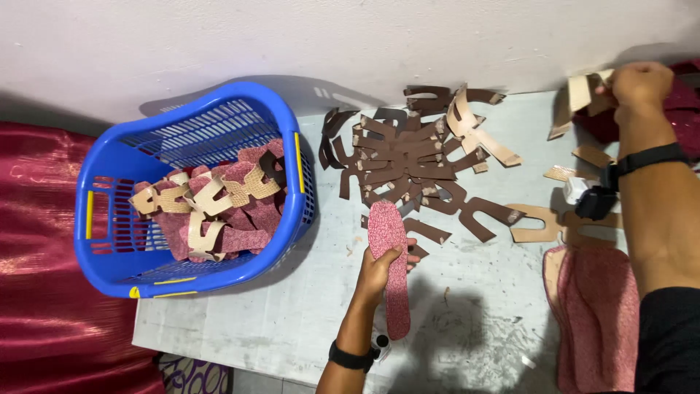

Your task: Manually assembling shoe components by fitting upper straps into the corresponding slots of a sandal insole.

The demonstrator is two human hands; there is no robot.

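My left hand [379, 273] is wrapped around a red speckled insole [390, 266], fingers [394, 255] curled over its edge and pressed against its face, so the sole runs lengthwise through my grip: its rounded toe sticks out beyond my fingertips toward the pile of brown straps [408, 157], and its heel end trails back past my wrist over the grey worktop [277, 306]. My right hand [642, 82] is up at the far right corner, fingers closed in a pinch on tan strap pieces [583, 95] beside the wall. A stack of red insoles [594, 306] lies under my right forearm, with a tan cut-out [539, 226] just beyond it. The blue basket [109, 255] sits well to the left of my left hand, holding more red soles and tan straps.
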